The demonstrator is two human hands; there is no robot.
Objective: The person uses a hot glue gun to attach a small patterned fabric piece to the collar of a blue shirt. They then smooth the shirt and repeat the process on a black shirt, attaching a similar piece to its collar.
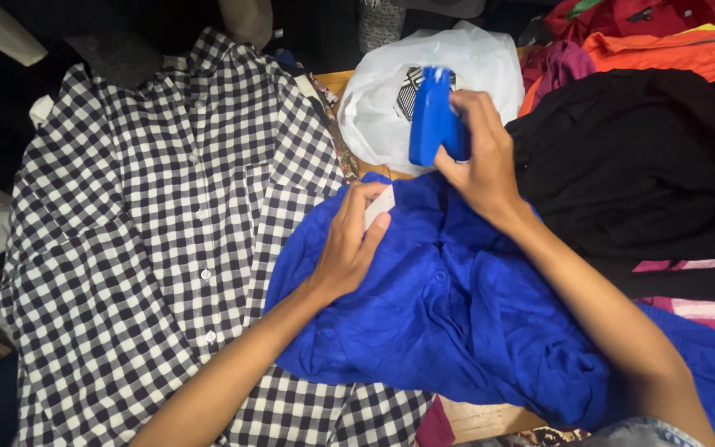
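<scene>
Head view: looking down on a pile of clothes over a wooden table [490, 418].
Right hand [477, 153]: closed around a blue tagging gun [432, 124], held upright above the collar area of the blue shirt [457, 323].
Left hand [349, 240]: pinching a small white tag [380, 207] between thumb and fingers, pressed against the blue shirt edge.
Blue shirt: lying crumpled in the middle, partly over the checked shirt [151, 248], one small button visible.
Risk, finger: tip of gun close to the left fingers; could prick them if pushed down off target.
Risk, cloth: loose folds under the tag; could catch two layers together.
Risk, tag: thin grip, could slip or turn.
Plastic bag [391, 91]: white, behind the gun, with a dark striped square print.
Black garment [647, 165]: at right, just beside the blue shirt.
Orange garment [680, 50]: far right corner, no label seen.
</scene>
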